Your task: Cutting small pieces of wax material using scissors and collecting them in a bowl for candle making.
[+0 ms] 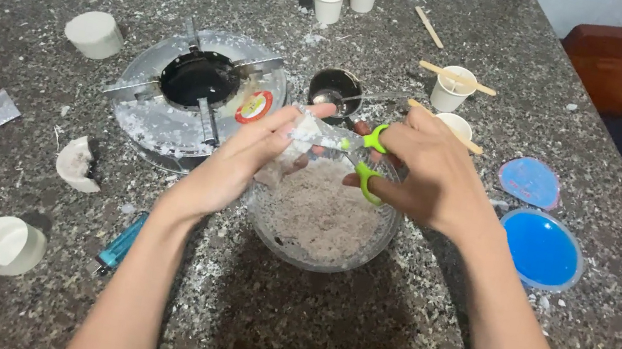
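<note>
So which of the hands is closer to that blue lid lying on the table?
Right. The right hand holds green-handled scissors over the glass bowl, next to the blue lid. The left hand is across the bowl, farther away.

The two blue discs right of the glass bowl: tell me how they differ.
The nearer blue disc is a bright, saturated blue; the farther blue disc is paler with a pinkish tinge. The nearer one looks larger and has a clear rim around it, while the farther one shows no such rim. Both are round, lie flat on the speckled stone table, and sit beside the right hand.
</note>
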